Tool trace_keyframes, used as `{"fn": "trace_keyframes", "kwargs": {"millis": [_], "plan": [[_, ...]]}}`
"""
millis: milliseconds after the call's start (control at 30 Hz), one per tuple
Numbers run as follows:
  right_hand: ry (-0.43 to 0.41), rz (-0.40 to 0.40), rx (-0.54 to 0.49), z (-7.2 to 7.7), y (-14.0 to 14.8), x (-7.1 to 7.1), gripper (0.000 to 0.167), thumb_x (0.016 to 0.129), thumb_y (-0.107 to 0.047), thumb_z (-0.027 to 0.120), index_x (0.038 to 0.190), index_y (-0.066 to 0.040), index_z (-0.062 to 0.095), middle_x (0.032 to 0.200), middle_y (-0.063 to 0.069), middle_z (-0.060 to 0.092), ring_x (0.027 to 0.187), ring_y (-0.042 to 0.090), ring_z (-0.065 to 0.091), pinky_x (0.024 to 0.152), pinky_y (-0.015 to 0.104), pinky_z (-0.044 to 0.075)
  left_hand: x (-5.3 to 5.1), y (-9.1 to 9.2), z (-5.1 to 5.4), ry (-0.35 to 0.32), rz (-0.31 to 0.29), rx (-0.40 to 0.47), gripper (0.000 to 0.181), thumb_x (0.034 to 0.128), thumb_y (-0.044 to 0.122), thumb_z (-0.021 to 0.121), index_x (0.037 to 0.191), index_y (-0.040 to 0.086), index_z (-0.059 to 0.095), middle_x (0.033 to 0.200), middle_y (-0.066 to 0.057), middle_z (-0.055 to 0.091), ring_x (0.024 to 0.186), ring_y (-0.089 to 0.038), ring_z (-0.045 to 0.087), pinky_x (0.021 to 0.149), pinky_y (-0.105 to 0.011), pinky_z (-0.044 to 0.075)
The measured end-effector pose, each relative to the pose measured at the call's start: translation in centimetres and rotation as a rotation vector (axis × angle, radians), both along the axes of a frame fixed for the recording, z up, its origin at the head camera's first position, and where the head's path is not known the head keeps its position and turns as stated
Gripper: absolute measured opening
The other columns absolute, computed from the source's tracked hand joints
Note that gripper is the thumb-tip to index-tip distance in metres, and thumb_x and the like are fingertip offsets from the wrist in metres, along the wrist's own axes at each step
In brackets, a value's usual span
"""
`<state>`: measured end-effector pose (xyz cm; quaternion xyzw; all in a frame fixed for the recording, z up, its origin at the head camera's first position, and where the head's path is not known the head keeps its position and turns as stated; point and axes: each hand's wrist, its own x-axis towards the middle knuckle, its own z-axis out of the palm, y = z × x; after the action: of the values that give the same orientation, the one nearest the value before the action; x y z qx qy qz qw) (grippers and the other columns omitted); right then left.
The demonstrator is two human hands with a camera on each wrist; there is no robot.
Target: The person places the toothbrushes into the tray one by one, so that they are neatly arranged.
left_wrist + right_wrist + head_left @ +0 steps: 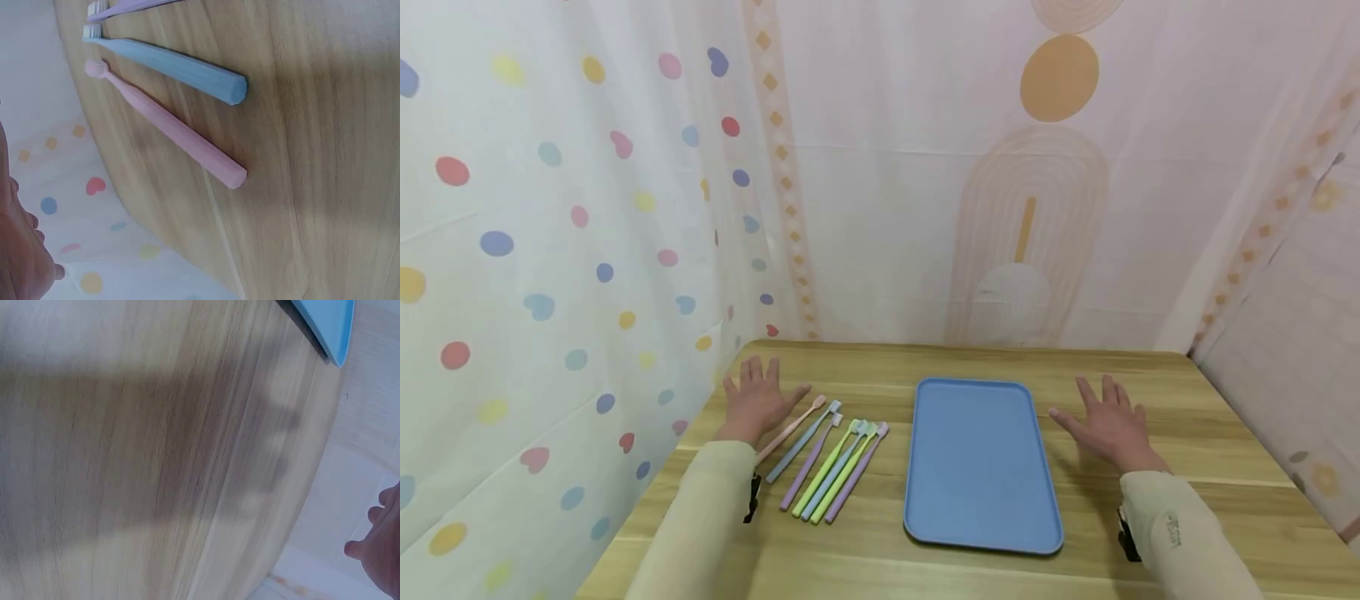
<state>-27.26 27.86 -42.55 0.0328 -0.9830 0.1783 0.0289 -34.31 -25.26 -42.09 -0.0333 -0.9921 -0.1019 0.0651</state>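
My left hand (756, 408) hovers with spread fingers at the table's left side, holding nothing. Just right of it lies a pink toothbrush (790, 431), partly behind the wrist; its full handle (181, 134) shows in the left wrist view. Beside it are a blue toothbrush (802, 444) and a purple toothbrush (808, 467). A tighter group follows, with a green toothbrush (824, 471) at its left and another purple toothbrush (857, 473) at its right. All heads point away from me. My right hand (1108, 425), fingers spread, is empty to the right of a blue tray (981, 467).
The tray lies flat on the wooden table (865, 558), between the toothbrushes and my right hand, with nothing on it. A dotted curtain (572, 317) hangs at the left, and a patterned curtain (880, 208) hangs behind the table's far edge.
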Motion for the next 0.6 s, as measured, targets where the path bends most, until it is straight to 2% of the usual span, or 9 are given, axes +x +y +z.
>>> {"fn": "trace_keyframes", "kwargs": {"millis": [167, 267, 433, 600], "plan": [[-0.016, 0.001, -0.039, -0.1, -0.3, 0.0, 0.094, 0.097, -0.064, 0.043, 0.154, 0.006, 0.017, 0.151, 0.045, 0.002, 0.135, 0.064, 0.007, 0.103, 0.077, 0.009, 0.1, -0.3, 0.3, -0.016, 0.008, 0.043, 0.095, 0.0957, 0.066, 0.042, 0.154, -0.006, 0.019, 0.155, -0.038, 0.004, 0.143, -0.053, 0.003, 0.105, -0.075, 0.001], [-0.017, 0.010, -0.049, -0.2, -0.6, 0.0, 0.092, 0.098, -0.061, 0.044, 0.153, 0.008, 0.019, 0.149, 0.047, 0.007, 0.133, 0.066, 0.012, 0.101, 0.077, 0.018, 0.3, -0.6, 0.3, -0.017, 0.010, 0.057, 0.095, 0.0955, 0.064, 0.045, 0.154, -0.006, 0.019, 0.155, -0.039, 0.006, 0.143, -0.054, 0.006, 0.105, -0.076, 0.003], [-0.033, 0.019, -0.106, -0.6, -0.9, -0.3, 0.090, 0.099, -0.057, 0.046, 0.153, 0.010, 0.016, 0.146, 0.049, 0.011, 0.131, 0.068, 0.015, 0.095, 0.077, 0.028, 0.3, -1.2, 0.1, -0.018, 0.011, 0.067, 0.094, 0.0957, 0.063, 0.046, 0.153, -0.005, 0.019, 0.153, -0.039, 0.014, 0.141, -0.054, 0.012, 0.106, -0.075, 0.005], [-0.039, 0.030, -0.147, -0.8, -1.1, -0.4, 0.090, 0.100, -0.055, 0.045, 0.152, 0.012, 0.016, 0.143, 0.049, 0.020, 0.127, 0.067, 0.026, 0.094, 0.074, 0.033, 0.2, -1.4, 0.2, -0.024, 0.010, 0.081, 0.092, 0.0956, 0.061, 0.048, 0.153, -0.005, 0.021, 0.149, -0.040, 0.023, 0.137, -0.056, 0.019, 0.105, -0.075, 0.008]]}}
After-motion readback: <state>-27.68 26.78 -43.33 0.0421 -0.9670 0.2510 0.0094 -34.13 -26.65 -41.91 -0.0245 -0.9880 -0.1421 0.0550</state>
